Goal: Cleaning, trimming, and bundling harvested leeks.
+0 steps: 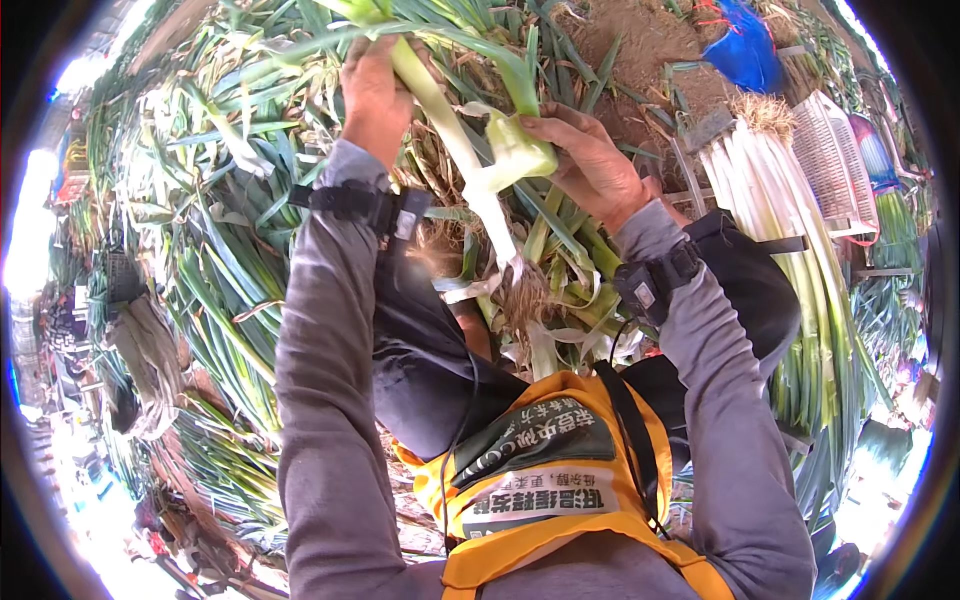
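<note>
A long green onion point(438, 105) slants across the space between my hands, its white end pointing toward me and its brown, hairy roots point(525, 298) hanging over the litter. My left hand point(377, 100) is closed around the upper part of the stalk, where white turns to green. A pale outer leaf point(520, 152) is folded away from the stalk and still joins it lower down. My right hand point(595, 165) pinches this leaf between thumb and fingers, just right of the stalk.
Loose green onions point(230, 262) lie heaped on the left, with peeled leaves around my knees. At right, a bundle of white-stemmed onions point(765, 190) lies beside a pale woven crate point(832, 150). Beyond are bare soil point(630, 50) and a blue bag point(745, 50). A yellow apron point(560, 400) covers my lap.
</note>
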